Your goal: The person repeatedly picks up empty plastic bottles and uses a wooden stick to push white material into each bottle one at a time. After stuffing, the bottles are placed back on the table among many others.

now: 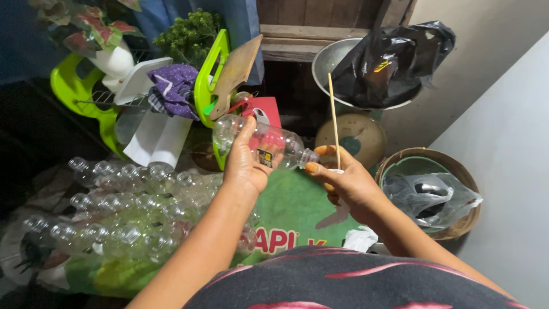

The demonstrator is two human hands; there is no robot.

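My left hand [245,165] grips a clear empty plastic bottle [274,144], held on its side with the open neck pointing right. Close to that neck, my right hand [343,182] pinches a thin wooden stick [333,117] that stands nearly upright, with a small white piece at its lower end between my fingers. Both hands hover over a green printed sack [291,209] lying on the floor.
Several clear bottles [123,209] lie piled at the left. A green plastic rack [209,80] holds a purple cloth and a wooden board. A metal bowl with a black bag [394,57] is behind, a round basket [452,171] with clear plastic at the right.
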